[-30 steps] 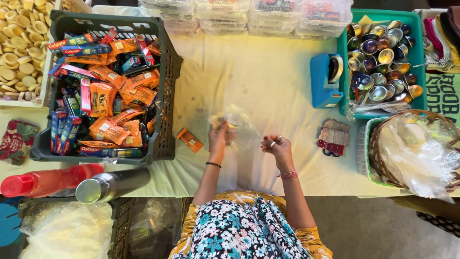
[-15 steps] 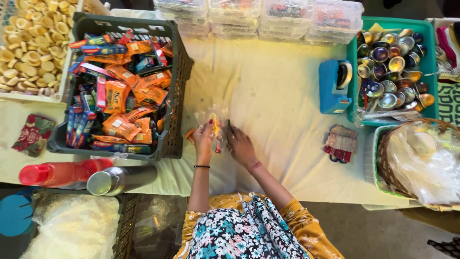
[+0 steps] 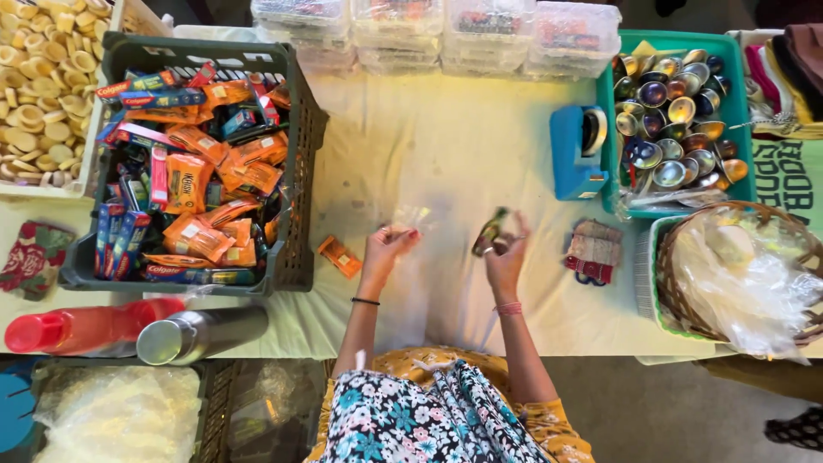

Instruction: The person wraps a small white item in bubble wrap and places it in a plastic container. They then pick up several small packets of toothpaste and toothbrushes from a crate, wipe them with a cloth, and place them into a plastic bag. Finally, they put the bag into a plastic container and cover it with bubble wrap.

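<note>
My left hand (image 3: 386, 249) pinches a small clear plastic pouch (image 3: 410, 219) above the white cloth of the table (image 3: 446, 146). To its right, my right hand (image 3: 506, 259) holds a small dark green and gold packet (image 3: 490, 231) at the fingertips. The two hands are apart, with a gap between pouch and packet. An orange packet (image 3: 340, 255) lies on the cloth just left of my left hand. A dark crate (image 3: 302, 171) full of orange packets and long red and blue boxes stands further left.
A blue tape dispenser (image 3: 573, 159) and a teal tray (image 3: 610, 129) of small metal bowls stand at the right. A folded cloth bundle (image 3: 593, 250) and a wicker basket (image 3: 677, 300) holding plastic bags sit nearby. Clear lidded boxes (image 3: 437, 26) line the back; a red bottle (image 3: 86, 326) and a steel bottle (image 3: 201, 333) lie at front left.
Half a second ago both hands were together at the pouch. They have since moved apart, the right hand going right with the small packet in its fingers.
</note>
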